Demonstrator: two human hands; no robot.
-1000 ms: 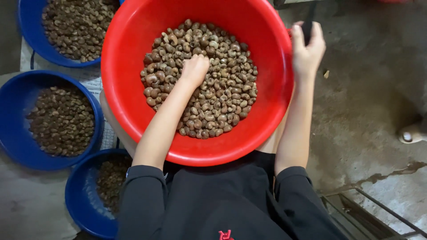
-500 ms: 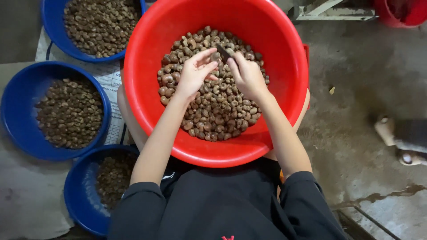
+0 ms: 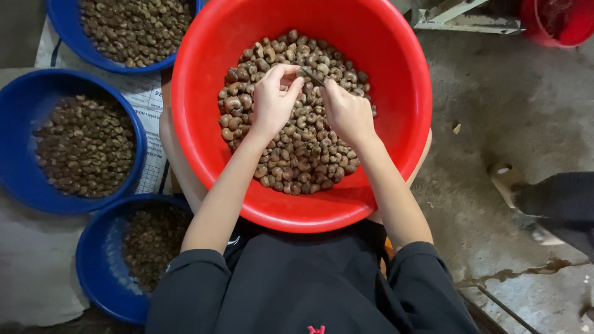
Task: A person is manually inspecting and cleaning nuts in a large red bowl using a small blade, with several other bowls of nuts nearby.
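— Both hands have closed in together since a moment ago?
— Yes. Left hand (image 3: pixel 272 99) pinches a nut; right hand (image 3: pixel 346 111) grips a thin blade (image 3: pixel 312 77), over the cashew nuts (image 3: pixel 297 154) in the red basin (image 3: pixel 396 142).
— Nearby?
— Three blue bowls (image 3: pixel 18 154) at nine o'clock.

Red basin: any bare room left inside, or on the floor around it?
Red basin: bare wall rings the nuts, widest at right. Middle crowded by left hand and right hand. Concrete floor right is free; blue bowls fill the left.
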